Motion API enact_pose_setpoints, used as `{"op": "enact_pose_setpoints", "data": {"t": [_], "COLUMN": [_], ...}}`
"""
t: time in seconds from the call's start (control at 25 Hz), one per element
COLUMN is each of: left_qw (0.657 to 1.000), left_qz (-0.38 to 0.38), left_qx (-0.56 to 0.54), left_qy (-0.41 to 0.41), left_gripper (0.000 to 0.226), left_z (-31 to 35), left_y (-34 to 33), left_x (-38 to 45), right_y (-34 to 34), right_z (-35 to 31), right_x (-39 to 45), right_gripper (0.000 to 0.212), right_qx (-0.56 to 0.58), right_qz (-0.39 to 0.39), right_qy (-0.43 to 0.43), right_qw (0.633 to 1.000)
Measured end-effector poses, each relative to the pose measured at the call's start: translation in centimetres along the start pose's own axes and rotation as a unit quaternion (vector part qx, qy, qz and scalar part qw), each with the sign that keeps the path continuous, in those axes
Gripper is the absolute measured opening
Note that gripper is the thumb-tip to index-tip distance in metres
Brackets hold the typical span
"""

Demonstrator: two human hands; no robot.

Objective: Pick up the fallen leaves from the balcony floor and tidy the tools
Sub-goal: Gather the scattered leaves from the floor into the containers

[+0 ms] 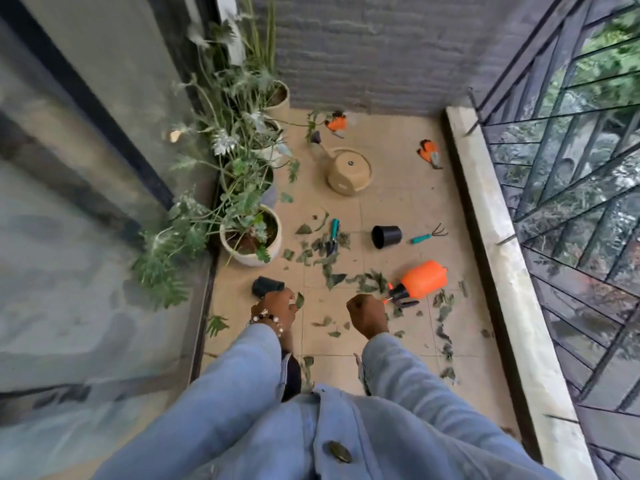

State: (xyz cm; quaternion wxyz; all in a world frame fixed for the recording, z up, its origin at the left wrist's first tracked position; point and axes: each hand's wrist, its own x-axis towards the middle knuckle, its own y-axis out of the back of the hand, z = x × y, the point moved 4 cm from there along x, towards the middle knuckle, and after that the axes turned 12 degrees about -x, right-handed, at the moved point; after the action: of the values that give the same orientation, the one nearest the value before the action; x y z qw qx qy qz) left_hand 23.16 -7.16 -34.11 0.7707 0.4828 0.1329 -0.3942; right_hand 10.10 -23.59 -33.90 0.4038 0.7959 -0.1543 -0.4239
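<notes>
Several green fallen leaves (332,278) lie scattered over the beige tiled balcony floor. My left hand (275,308), with a beaded bracelet, holds a small green leaf (300,300) at its fingertips. My right hand (367,315) is closed in a fist beside the nozzle of an orange spray bottle (420,280) lying on its side; I cannot tell if anything is in the fist. A teal-handled trowel (333,237) lies among the leaves. A teal hand rake (429,235) lies beside a tipped black pot (386,236). Orange gloves (429,153) lie by the ledge.
Potted plants (251,233) line the left side along a glass door. An upturned beige pot (348,171) and an orange object (336,123) sit farther back. A small dark pot (266,285) lies by my left hand. A concrete ledge (498,244) and metal grille bound the right.
</notes>
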Motion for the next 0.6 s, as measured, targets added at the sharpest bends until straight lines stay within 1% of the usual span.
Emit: {"op": "enact_pose_setpoints", "data": {"t": [0.2,0.28,0.36,0.4,0.52,0.6], "left_qw": [0.999,0.998,0.997,0.997,0.994,0.992], "left_qz": [-0.036,-0.043,-0.054,-0.062,-0.095,-0.111], "left_qx": [0.029,0.030,0.032,0.033,0.033,0.035], "left_qy": [-0.018,-0.030,-0.035,-0.036,-0.047,-0.042], "left_gripper": [0.037,0.037,0.036,0.036,0.034,0.034], "left_z": [2.2,3.5,5.0,5.2,7.1,8.4], "left_y": [6.4,8.5,9.3,9.3,9.1,8.8], "left_x": [8.3,11.4,14.3,14.3,17.0,19.5], "right_y": [5.4,7.2,8.1,8.0,8.9,9.9], "right_z": [-3.6,-5.3,-5.4,-5.3,-4.0,-3.1], "right_x": [6.2,7.9,9.4,9.1,11.0,13.4], "right_gripper": [0.026,0.026,0.026,0.026,0.026,0.022], "right_qx": [0.043,0.046,0.071,0.083,0.131,0.139], "right_qz": [0.048,0.069,0.087,0.090,0.080,0.065], "right_qy": [-0.055,-0.053,-0.075,-0.080,-0.124,-0.133], "right_qw": [0.996,0.995,0.991,0.989,0.980,0.979]}}
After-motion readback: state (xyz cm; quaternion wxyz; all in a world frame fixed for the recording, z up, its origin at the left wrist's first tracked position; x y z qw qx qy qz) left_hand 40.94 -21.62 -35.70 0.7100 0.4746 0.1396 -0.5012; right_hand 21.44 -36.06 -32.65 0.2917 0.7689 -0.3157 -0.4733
